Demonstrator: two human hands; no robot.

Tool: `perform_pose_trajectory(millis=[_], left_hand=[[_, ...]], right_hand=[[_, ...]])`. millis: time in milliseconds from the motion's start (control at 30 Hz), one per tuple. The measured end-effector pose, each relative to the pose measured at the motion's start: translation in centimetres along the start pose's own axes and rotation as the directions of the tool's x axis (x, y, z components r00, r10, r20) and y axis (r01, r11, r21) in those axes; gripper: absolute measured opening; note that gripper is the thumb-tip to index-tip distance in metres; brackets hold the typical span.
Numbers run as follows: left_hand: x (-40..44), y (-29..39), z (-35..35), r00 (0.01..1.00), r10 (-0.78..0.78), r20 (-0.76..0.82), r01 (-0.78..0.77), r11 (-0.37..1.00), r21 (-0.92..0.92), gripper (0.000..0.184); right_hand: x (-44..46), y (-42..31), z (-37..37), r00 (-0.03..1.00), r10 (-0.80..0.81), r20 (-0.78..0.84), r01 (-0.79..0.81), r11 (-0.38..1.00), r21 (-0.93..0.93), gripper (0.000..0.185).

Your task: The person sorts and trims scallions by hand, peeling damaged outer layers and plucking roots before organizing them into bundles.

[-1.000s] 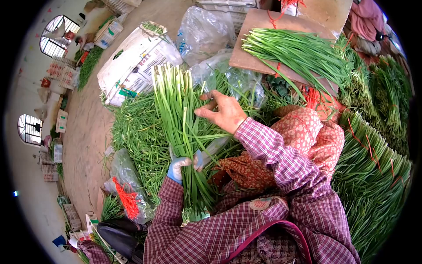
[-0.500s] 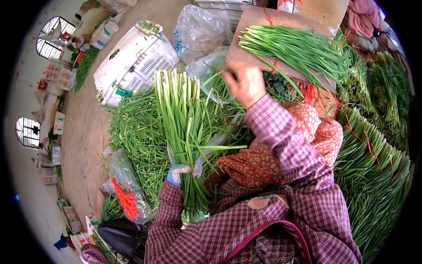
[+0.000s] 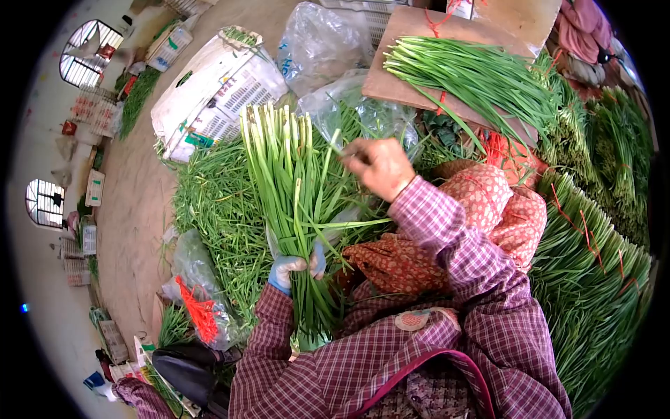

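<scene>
A thick bunch of garlic chives (image 3: 283,181) stands nearly upright before me, its pale cut ends at the top. My left hand (image 3: 293,269), in a thin bluish glove with bare fingertips, is wrapped around its lower, leafy part. My right hand (image 3: 380,166) is bare and closed in a pinch just right of the bunch's top. A single chive stalk (image 3: 334,140) meets its fingertips; the exact grip is partly hidden. Loose chive leaves (image 3: 220,202) are heaped under and around the bunch.
Sorted chives (image 3: 467,70) lie on a brown board (image 3: 391,84) at upper right. Stacked chive bundles (image 3: 593,293) fill the right side. White crates (image 3: 209,98), clear plastic bags (image 3: 321,49) and red ties (image 3: 199,311) surround the heap. Another person's sleeve (image 3: 583,28) shows at upper right.
My right hand has moved down from near the board toward the bunch, with its fingertips at a chive stalk. My left hand keeps its hold, almost unmoved.
</scene>
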State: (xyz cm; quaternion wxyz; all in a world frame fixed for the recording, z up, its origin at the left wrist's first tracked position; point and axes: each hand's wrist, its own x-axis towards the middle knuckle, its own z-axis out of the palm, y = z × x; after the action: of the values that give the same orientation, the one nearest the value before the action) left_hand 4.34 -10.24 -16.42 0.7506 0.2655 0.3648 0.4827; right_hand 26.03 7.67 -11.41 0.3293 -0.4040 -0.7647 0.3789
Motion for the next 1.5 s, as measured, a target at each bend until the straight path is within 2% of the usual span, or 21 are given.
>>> perform_pose_trajectory(millis=[67,200,333,400,467,533,667,700,767,833,867,900,933,1000,1067,1100,1167,1233,1300,1433,1500], left_hand=[[-0.1,0.1,-0.3,1.000,-0.009,0.016,0.009,1.000,0.009,0.023],[-0.1,-0.7,-1.8,0.995,0.042,0.090,-0.036,0.997,-0.067,0.024],[-0.1,-1.4,-2.1,0.987,0.112,0.116,-0.097,0.987,-0.128,0.020],[0.5,-1.6,-1.7,0.992,0.081,0.098,-0.064,0.985,-0.160,0.023],[0.7,-1.0,0.3,0.995,0.068,-0.068,-0.075,0.992,-0.101,0.027],[0.9,-1.1,0.3,0.996,0.062,-0.071,-0.070,0.990,-0.119,0.032],[0.8,-1.4,0.7,0.994,0.053,-0.093,-0.062,0.993,-0.100,0.035],[0.8,-1.8,0.0,0.996,0.031,-0.081,-0.041,0.991,-0.127,0.037],[1.2,-2.8,-2.0,0.999,0.034,0.018,-0.030,0.984,-0.174,0.040],[1.2,-2.3,-1.5,1.000,0.021,0.015,-0.018,0.985,-0.174,0.037],[1.2,-2.0,-1.1,1.000,0.002,0.013,0.001,0.985,-0.172,0.034],[1.5,-1.6,-0.4,1.000,0.006,0.018,-0.003,0.985,-0.174,0.034],[2.1,-1.0,0.3,0.994,0.086,0.068,-0.074,0.984,-0.162,0.030],[3.6,-0.6,0.9,0.978,0.168,0.126,-0.148,0.977,-0.153,0.026],[5.9,-0.6,1.1,0.957,0.169,0.237,-0.121,0.971,-0.207,0.025],[6.0,1.0,5.0,0.976,0.192,0.107,-0.178,0.975,-0.129,0.022],[8.3,0.7,6.6,0.955,0.222,0.195,-0.196,0.970,-0.144,0.020],[9.4,0.5,10.1,0.968,0.201,0.151,-0.170,0.966,-0.197,0.019],[10.8,-1.1,11.8,0.937,0.187,0.295,-0.135,0.973,-0.189,0.023],[10.5,-5.5,15.1,0.924,0.049,0.380,-0.035,0.998,-0.043,0.027],[9.7,-6.7,16.8,0.935,0.017,0.354,0.054,0.980,-0.190,0.028]], right_hand=[[0.9,2.5,-1.0,0.953,-0.175,-0.246,0.119,0.967,-0.227,0.008],[2.0,7.0,-6.3,0.922,-0.067,-0.381,-0.153,0.840,-0.520,0.016],[0.5,4.0,-6.6,0.921,-0.182,-0.344,-0.132,0.685,-0.716,0.033],[-0.1,0.1,-4.3,0.933,-0.208,-0.295,0.081,0.917,-0.390,0.041],[-1.0,-3.7,-1.6,0.986,-0.114,-0.122,0.105,0.992,-0.076,0.034],[-1.2,-5.0,1.1,0.995,-0.096,-0.023,0.095,0.995,-0.012,0.033],[-1.4,-4.5,2.9,0.994,-0.067,-0.091,0.080,0.985,0.151,0.020],[-1.3,-4.0,2.9,0.997,0.028,-0.069,-0.008,0.965,0.262,0.017],[0.1,-2.6,1.9,0.935,-0.027,-0.353,0.227,0.811,0.539,0.017],[1.6,-1.5,-3.1,0.929,0.197,-0.313,0.083,0.712,0.697,0.024],[1.8,-2.4,-5.5,0.925,0.247,-0.288,0.144,0.473,0.869,0.023],[2.5,-1.0,-8.3,0.922,0.312,-0.229,0.098,0.384,0.918,0.021],[3.0,0.4,-10.1,0.935,0.254,-0.248,0.167,0.302,0.939,0.020],[2.9,0.2,-12.6,0.947,0.234,-0.220,0.112,0.403,0.909,0.026],[3.1,-1.1,-12.9,0.917,0.369,-0.154,-0.150,0.675,0.723,0.036],[3.1,-1.9,-12.5,0.906,0.418,-0.066,-0.284,0.717,0.636,0.044],[3.0,-1.5,-11.5,0.928,0.324,0.184,-0.372,0.778,0.506,0.064],[2.9,-0.1,-9.9,0.912,0.223,0.344,-0.385,0.752,0.535,0.070],[2.2,1.7,-9.2,0.851,0.207,0.482,-0.480,0.679,0.555,0.070],[-1.1,6.6,-7.3,0.886,0.163,0.435,-0.439,0.599,0.670,0.092],[-3.0,6.1,-8.2,0.805,-0.191,0.561,-0.404,0.516,0.755,0.102]])
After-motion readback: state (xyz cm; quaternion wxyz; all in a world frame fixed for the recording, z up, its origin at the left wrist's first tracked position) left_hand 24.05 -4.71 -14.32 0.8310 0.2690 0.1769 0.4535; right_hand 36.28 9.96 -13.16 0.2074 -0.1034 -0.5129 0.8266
